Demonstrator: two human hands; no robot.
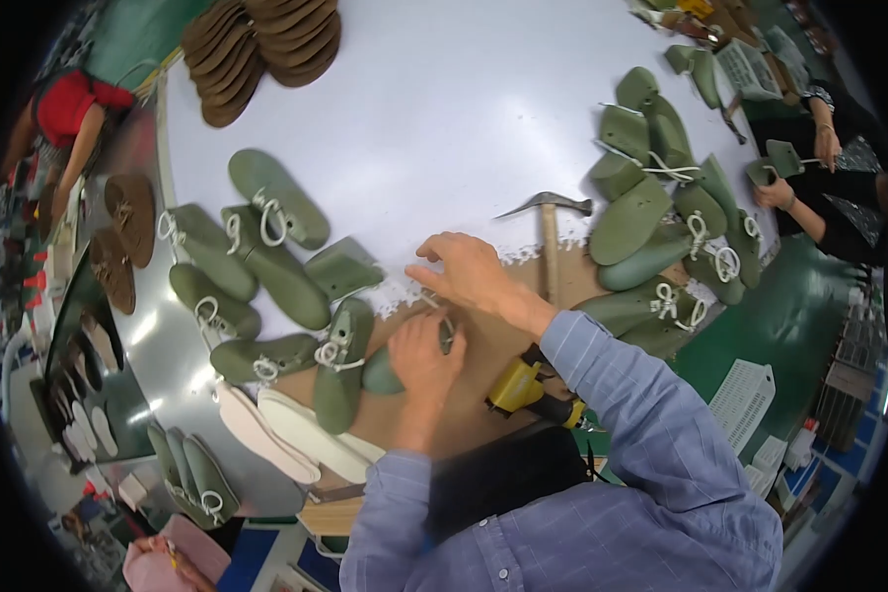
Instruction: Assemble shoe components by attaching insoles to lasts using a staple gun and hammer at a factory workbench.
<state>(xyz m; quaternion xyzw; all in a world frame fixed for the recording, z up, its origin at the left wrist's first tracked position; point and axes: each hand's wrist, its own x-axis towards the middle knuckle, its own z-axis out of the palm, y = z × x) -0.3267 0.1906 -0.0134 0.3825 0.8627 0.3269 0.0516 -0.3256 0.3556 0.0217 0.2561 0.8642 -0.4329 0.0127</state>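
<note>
My left hand (426, 355) is wrapped round a green shoe last (380, 373) on the brown board (483, 350), covering much of it. Just above it my right hand (472, 274) reaches over with fingers apart, and I see nothing held in them. A short pale cord end shows between the two hands. Left of my left hand lies another green last (343, 395) with a knotted white cord loop. Beyond it are several more corded lasts (276, 261). A hammer (550, 237) with a wooden handle lies to the right of my right hand.
A yellow and black tool (515, 387) lies near my right forearm. White insoles (311, 439) lie at the left front. More green lasts (627, 222) crowd the right side; stacked brown soles (291, 39) stand at the back. Co-workers are at the left, right and lower left.
</note>
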